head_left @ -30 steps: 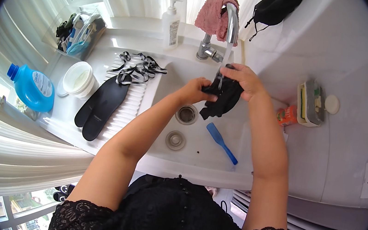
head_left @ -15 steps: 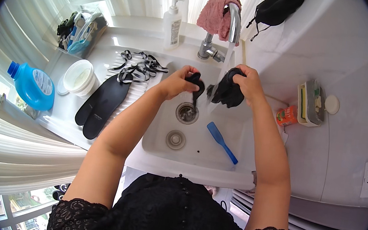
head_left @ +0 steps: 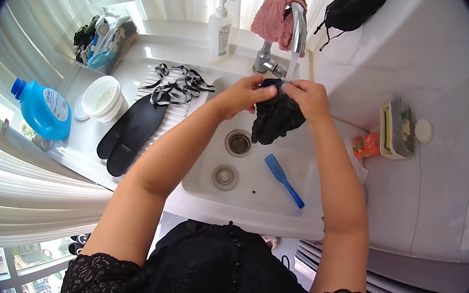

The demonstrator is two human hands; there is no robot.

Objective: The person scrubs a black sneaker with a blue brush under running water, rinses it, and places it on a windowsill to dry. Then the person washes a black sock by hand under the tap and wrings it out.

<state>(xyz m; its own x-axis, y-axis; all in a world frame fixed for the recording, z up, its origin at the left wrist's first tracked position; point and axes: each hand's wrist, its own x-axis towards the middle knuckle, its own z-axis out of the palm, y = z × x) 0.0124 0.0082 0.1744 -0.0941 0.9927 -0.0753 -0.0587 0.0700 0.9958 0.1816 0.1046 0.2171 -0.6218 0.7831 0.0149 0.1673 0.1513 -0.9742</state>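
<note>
A wet-looking black fabric piece (head_left: 277,119) hangs crumpled over the white sink (head_left: 209,161), right under the tap (head_left: 299,33), whose water runs onto it. Its exact kind I cannot make out. My left hand (head_left: 244,97) pinches the upper left edge between thumb and fingers. At the upper right edge, my right hand (head_left: 310,102) grips the same fabric, its fingers close to the stream. Below lies a blue brush (head_left: 283,179) on the basin floor. The open drain (head_left: 239,143) sits beneath the fabric, with a strainer plug (head_left: 224,176) nearer to me.
On the left ledge are black insoles (head_left: 136,127), black-and-white laces (head_left: 177,84), a white tub (head_left: 102,96) and a blue detergent bottle (head_left: 44,109). A pump bottle (head_left: 219,35) stands behind the basin. A pink cloth (head_left: 275,18) drapes over the tap. A sponge holder (head_left: 396,131) is at right.
My hands have come together under the tap. Earlier, my left hand held a black strip apart from the fabric in my right; now both grip one black bundle in the stream.
</note>
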